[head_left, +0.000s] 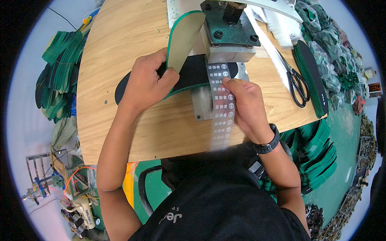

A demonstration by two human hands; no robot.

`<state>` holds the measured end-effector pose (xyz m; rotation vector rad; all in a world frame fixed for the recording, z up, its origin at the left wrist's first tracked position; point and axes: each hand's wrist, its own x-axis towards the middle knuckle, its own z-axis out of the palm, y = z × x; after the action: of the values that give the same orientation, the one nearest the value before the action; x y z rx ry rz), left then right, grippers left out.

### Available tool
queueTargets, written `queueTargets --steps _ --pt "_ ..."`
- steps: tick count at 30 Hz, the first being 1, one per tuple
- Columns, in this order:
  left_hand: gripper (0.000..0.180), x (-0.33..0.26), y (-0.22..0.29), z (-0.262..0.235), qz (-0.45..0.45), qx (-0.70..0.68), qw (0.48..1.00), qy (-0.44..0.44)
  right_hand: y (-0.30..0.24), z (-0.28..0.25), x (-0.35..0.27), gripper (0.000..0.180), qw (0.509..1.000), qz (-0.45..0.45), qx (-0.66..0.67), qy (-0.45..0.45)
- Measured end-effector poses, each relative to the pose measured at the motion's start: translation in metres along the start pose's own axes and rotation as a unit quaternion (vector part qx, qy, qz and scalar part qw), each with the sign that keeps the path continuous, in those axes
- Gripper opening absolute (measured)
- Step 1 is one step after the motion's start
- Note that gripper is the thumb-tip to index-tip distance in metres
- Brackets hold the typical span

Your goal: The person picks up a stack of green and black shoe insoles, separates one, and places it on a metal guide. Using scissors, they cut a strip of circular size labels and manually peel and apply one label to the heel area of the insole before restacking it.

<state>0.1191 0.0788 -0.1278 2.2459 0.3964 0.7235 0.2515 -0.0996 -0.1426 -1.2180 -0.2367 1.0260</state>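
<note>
My left hand (148, 82) is closed, thumb and fingers gripping the lower end of a beige insole with a green edge (184, 38), which stands tilted up. The same hand rests over a black insole (193, 72) lying across the metal base plate (202, 105) of a press. My right hand (247, 100) pinches the edge of a clear strip with white printed labels (221, 107). That strip lies over the black insole's right part and hangs toward the table's front edge. The press head (230, 52) stands just above and behind the strip.
Black-handled scissors (298, 86) and a stack of black insoles (311, 80) lie at the table's right. White sheets (277, 26) are behind the press. Bundled green insoles hang left (62, 66) and lie lower right (311, 152). Bagged goods (331, 48) line the floor.
</note>
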Motion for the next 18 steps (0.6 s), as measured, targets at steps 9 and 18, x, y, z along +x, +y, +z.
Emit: queueTargets --steps 9,18 --pt "0.027 0.002 0.0 -0.004 -0.048 -0.006 0.999 -0.021 0.006 -0.008 0.011 0.016 0.999 0.015 0.007 0.03" --pt "0.052 0.005 0.006 0.006 0.004 0.097 0.993 -0.06 0.004 -0.01 0.007 0.023 0.998 0.025 -0.018 0.051"
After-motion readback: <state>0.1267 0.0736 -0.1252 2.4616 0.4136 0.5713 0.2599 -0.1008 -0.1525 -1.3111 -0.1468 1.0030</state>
